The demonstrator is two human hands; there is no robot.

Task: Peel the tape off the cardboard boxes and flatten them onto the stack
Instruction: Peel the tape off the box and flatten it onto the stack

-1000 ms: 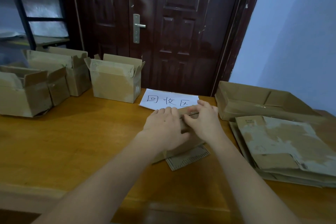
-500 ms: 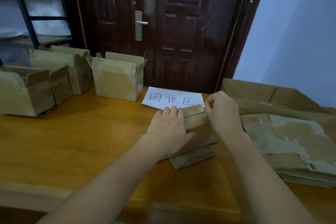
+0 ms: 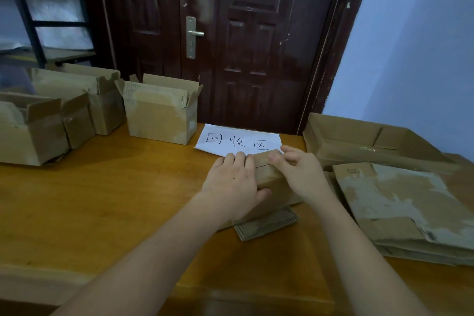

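A small brown cardboard box [image 3: 266,179] stands on the wooden table [image 3: 102,200] in front of me. My left hand [image 3: 233,182] grips its left end, fingers over the top and thumb on the near side. My right hand [image 3: 302,174] reaches over the box's right end, its curled fingertips pinching at the tape on the top seam; the tape itself hardly shows. A printed cardboard flap [image 3: 266,223] sticks out from under the box. The stack of flattened boxes [image 3: 400,202] lies to the right.
Three open boxes [image 3: 159,113] [image 3: 84,95] [image 3: 30,131] stand at the back left. A white paper sign [image 3: 238,140] lies behind the small box. A partly collapsed larger box [image 3: 359,141] sits at the back right, with a dark door behind the table.
My right hand swung out to the box's right end half a second ago, pulling a strip of tape, and is now back at the middle of the top. My left hand stayed on the box.
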